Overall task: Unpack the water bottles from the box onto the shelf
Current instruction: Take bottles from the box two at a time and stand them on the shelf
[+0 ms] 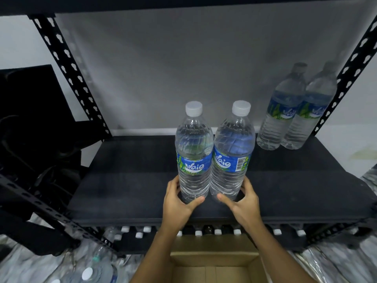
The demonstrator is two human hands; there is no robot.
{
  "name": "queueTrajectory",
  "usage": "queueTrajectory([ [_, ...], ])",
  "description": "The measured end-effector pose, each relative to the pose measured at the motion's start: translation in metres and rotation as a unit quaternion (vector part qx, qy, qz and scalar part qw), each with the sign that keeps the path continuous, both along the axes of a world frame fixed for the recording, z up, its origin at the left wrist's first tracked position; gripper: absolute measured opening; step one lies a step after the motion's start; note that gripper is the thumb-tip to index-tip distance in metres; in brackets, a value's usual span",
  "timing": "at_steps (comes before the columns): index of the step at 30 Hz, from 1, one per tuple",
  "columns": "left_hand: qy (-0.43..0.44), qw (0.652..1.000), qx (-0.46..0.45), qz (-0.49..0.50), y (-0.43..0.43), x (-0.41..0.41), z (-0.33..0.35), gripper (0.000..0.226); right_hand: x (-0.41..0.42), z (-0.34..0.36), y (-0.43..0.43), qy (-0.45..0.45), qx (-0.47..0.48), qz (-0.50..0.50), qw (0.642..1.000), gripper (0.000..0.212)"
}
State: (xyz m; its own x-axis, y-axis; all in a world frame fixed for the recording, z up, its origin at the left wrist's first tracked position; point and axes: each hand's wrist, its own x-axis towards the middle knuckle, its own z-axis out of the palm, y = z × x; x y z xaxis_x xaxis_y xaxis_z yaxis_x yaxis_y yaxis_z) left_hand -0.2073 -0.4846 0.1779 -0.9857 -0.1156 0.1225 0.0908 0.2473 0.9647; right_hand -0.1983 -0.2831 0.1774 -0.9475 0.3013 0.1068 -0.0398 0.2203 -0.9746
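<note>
On the shelf (122, 180), near its front edge, two bottles stand upright, side by side and touching. Your left hand (179, 205) curls its fingers (173, 184) round the base of the left bottle (193, 156); your right hand (242, 203) grips the right bottle (232, 156) likewise. A second pair of bottles (281, 111) stands at the back right. The visible part of the box (214, 260) shows no bottles. Judge the unpacking nearly complete: release both, then check the hidden remainder.

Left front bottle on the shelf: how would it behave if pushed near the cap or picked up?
The left front bottle looks full to the neck, so probably heavy for its size. Tall and narrow, it would likely tip if pushed high. Its ribbed plastic wall may flex under the left hand.
</note>
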Motion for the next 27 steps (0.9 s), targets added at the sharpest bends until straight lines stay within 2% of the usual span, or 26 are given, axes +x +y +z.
queueTrajectory([
  [4,0.000,1.000,-0.002,-0.004,-0.001,0.000,-0.001,0.088,0.002,0.002,0.001,0.001,0.031,0.024,0.999,0.103],
  [10,0.000,1.000,0.000,-0.005,-0.002,-0.001,-0.001,0.091,0.000,0.006,-0.016,0.019,0.068,-0.045,0.996,0.114],
  [16,-0.002,1.000,0.005,-0.008,-0.003,0.000,0.000,0.091,-0.001,0.003,-0.017,0.028,0.071,-0.081,0.994,0.099],
  [19,-0.003,1.000,0.006,-0.010,-0.003,-0.001,0.000,0.090,0.000,0.001,-0.010,0.022,0.062,-0.054,0.996,0.096],
  [23,-0.002,1.000,0.002,-0.010,-0.002,-0.001,0.000,0.091,0.002,0.003,-0.004,0.024,0.053,0.004,0.998,0.097],
  [27,-0.003,1.000,0.004,-0.013,-0.002,0.000,0.001,0.092,0.000,0.007,-0.014,0.023,0.073,-0.010,0.997,0.111],
])
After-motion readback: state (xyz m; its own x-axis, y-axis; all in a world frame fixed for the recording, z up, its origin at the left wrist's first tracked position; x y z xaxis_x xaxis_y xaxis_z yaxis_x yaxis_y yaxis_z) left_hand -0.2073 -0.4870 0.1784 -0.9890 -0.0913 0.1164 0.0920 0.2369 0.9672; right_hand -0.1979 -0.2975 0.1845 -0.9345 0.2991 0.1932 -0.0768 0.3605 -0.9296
